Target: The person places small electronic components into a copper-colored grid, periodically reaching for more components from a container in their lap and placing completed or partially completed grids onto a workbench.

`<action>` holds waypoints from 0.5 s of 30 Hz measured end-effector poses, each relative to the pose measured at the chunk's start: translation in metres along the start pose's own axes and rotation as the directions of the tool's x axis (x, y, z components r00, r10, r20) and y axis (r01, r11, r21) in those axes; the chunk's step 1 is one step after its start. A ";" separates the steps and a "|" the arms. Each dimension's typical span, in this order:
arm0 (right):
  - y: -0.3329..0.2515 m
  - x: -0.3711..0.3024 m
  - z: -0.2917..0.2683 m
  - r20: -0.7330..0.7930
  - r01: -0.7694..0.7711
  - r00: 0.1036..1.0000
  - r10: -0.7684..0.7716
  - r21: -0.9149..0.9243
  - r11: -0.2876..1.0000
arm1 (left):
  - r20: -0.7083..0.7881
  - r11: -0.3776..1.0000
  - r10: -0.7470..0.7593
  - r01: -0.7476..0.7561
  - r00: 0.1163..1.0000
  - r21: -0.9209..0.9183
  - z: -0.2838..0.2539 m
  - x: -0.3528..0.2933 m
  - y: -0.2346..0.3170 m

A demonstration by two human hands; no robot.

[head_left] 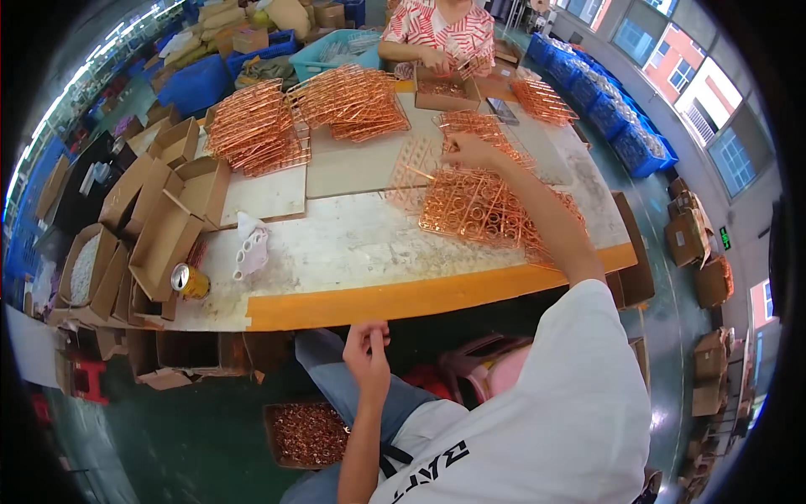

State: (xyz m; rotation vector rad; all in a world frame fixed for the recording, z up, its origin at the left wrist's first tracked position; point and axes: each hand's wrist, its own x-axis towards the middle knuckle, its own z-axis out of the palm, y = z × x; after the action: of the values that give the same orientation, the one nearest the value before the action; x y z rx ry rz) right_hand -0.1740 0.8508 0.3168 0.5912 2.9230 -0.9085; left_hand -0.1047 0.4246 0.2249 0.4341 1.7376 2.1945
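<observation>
My right hand reaches across the table with its fingers closed on a copper-coloured lattice frame, which looks tilted and smeared by motion. Just below it lies a stack of similar copper-coloured frames with ring shapes in them. My left hand is by the table's near edge, above my lap, its fingers curled closed; whatever may be inside them is hidden. On the floor beneath, a box is full of small copper-coloured pieces.
Two more frame piles lie at the far left of the table. Cardboard boxes, a yellow can and a white ringed object sit on the left. Opposite, a co-worker handles pieces over a carton.
</observation>
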 end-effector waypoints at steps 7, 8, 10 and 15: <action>-0.113 -0.051 0.014 0.163 0.064 0.966 -0.199 0.596 0.800 | -0.047 0.976 0.012 -0.022 0.999 -0.217 -0.009 0.045 0.029; -0.147 -0.075 0.045 0.223 0.048 0.950 -0.217 0.583 0.811 | -0.099 0.943 0.001 -0.034 0.995 -0.331 -0.026 0.039 0.041; -0.189 -0.118 0.117 0.344 -0.032 0.896 -0.280 0.680 0.733 | -0.083 0.941 -0.065 0.034 0.994 -0.338 -0.054 0.009 0.067; -0.270 -0.170 0.288 0.660 -0.345 0.580 -0.478 0.730 0.590 | -0.585 0.934 -0.263 0.052 0.767 -0.353 -0.158 -0.102 0.044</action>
State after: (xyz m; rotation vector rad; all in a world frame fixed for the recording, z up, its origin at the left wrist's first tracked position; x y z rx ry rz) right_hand -0.1392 0.4282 0.2468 -0.0595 1.5353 -1.9087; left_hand -0.0804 0.2333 0.2289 -0.5817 1.5476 2.5967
